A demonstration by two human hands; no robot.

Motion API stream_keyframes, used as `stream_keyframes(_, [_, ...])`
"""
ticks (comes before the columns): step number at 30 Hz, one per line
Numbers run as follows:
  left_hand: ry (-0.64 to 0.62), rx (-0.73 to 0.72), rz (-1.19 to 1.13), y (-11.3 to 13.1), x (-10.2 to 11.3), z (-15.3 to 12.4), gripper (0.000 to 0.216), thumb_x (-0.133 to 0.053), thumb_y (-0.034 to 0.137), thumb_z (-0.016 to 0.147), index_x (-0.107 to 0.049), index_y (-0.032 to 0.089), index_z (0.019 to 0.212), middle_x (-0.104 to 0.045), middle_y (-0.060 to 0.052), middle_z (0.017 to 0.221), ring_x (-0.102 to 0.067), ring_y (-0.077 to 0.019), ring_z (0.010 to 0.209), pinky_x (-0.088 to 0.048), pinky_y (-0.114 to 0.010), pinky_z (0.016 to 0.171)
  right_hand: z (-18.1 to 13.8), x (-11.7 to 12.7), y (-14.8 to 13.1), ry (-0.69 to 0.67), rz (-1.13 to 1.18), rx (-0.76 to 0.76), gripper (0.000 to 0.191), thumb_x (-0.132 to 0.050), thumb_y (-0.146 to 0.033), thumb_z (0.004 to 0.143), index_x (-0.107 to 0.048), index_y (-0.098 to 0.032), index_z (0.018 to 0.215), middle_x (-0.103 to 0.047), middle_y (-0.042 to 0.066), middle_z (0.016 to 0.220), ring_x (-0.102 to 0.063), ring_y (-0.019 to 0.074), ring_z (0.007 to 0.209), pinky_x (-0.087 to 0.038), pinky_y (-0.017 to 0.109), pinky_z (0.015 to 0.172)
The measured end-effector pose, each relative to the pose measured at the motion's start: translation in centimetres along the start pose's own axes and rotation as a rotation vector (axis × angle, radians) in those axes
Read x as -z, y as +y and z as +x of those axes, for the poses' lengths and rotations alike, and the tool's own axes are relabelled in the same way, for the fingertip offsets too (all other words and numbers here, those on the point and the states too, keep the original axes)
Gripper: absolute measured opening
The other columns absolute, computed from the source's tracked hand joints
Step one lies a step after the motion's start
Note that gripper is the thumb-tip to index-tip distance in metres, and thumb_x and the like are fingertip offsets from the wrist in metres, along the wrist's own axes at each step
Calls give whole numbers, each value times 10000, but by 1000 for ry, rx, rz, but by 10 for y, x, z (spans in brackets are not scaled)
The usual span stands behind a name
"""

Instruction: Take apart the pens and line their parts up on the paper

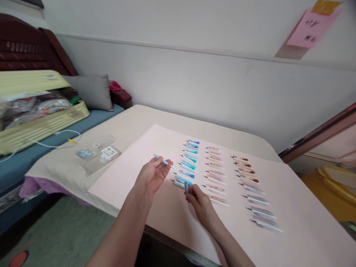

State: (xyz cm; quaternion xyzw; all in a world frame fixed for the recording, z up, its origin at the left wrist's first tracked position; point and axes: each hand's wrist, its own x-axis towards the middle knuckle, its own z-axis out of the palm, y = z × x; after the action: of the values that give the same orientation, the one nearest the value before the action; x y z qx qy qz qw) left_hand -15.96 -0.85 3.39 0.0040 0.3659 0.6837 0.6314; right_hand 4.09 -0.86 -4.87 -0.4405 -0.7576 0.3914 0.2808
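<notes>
My left hand point(153, 173) is raised a little above the pink sheet point(125, 174), fingers curled round a light blue pen point(162, 161) that points up and left. My right hand point(199, 202) rests low on the sheet and pinches a small blue pen cap point(186, 188) between thumb and fingers. Just beyond both hands lies a column of blue pens point(189, 163). To its right runs a column of pink patterned pens point(215, 174), then a column of brown and grey pens point(251, 189).
A clear plastic bag point(97, 155) lies on the beige tabletop to the left of the sheet. An open yellow suitcase point(36, 122) sits on the blue bed at far left, with a white cable point(55, 142) and a grey pillow point(93, 91). The wall runs behind the table.
</notes>
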Motion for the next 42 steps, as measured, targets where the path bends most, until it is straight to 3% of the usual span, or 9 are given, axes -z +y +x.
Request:
stream_keyframes(4, [-33,9,61,-9,-3,-1,64,-523,79,797,-493,125,764,-609,-101,743,-650,-163,694,-555,-225,582,1,2,-7,1,181,-22,77,-439,-254,836,-472,-201,791,-554,-3,712,-531,145,658,-400,248,608])
stream_keyframes(26, [-148,-142,451,-44,-13,-4,147,-616,248,754,-513,157,806,-636,-77,720,-637,-150,670,-515,-256,643,-8,24,-25,101,205,-85,99,-491,-222,793,-580,-190,824,-526,-33,594,-519,111,503,-399,210,497])
stream_keyframes(32, [-124,-141,594,-51,-9,2,238,-617,355,734,-542,161,850,-655,-85,811,-611,-136,672,-464,-229,583,-8,25,-32,121,222,-128,109,-489,-228,793,-587,-181,794,-513,-38,553,-509,105,484,-382,200,477])
stream_keyframes(37, [-144,-155,665,-55,-7,5,265,-587,401,743,-537,169,858,-659,-91,854,-604,-153,728,-454,-276,663,-8,28,-34,138,240,-139,113,-498,-226,787,-601,-181,792,-507,-43,532,-500,101,480,-371,200,481])
stream_keyframes(42, [-198,-144,644,-58,-9,2,271,-581,403,738,-521,165,854,-656,-95,809,-604,-173,718,-455,-334,702,-7,24,-29,106,460,-211,84,-526,-225,752,-587,-167,746,-551,-24,568,-481,94,461,-361,211,470])
